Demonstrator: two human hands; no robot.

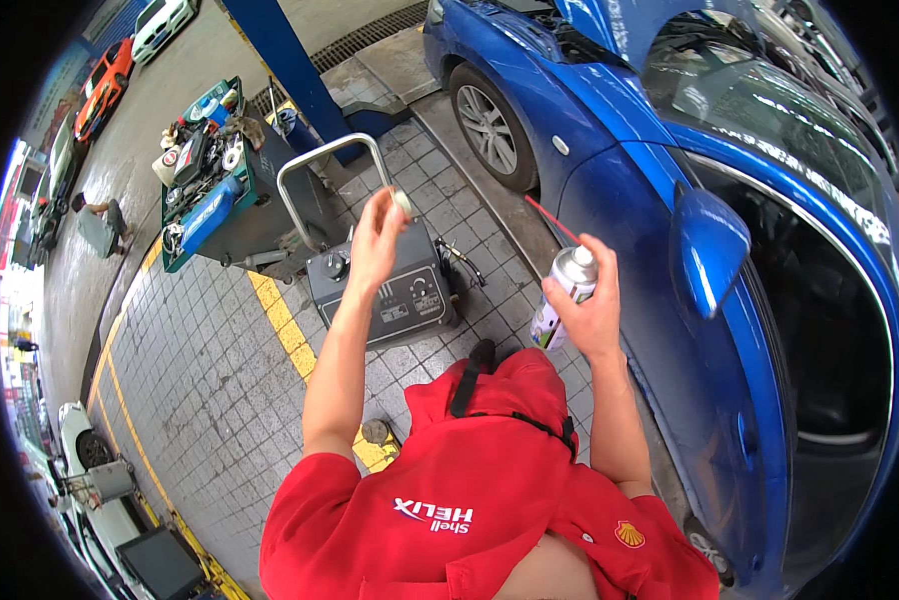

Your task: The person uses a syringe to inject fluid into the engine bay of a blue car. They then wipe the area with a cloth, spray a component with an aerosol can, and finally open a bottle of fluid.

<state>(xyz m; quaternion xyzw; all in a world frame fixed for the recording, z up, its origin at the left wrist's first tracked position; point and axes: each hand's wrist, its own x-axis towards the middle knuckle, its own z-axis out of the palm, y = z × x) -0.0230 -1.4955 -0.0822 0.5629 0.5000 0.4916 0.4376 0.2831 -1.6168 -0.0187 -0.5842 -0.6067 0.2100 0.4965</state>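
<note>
My right hand (595, 312) is wrapped round a spray can (551, 318), held upright with a slight tilt. A thin red straw (553, 219) runs from its nozzle up and to the left. My left hand (375, 240) is raised higher, its fingers pinching a small pale round piece (403, 203) whose kind I cannot make out. Below that hand, on the floor, stands a dark grey boxy machine (395, 300) with knobs and a bent metal handle (315, 153). Neither hand touches the machine or the car.
A blue car (650, 300) with its hood raised fills the right side; its mirror (710, 250) juts out near my right arm. At the upper left stands a cart (280, 205) whose green tray (178, 250) is heaped with tools and bottles. A blue post (290, 60) rises behind. Another person (100, 225) crouches far left.
</note>
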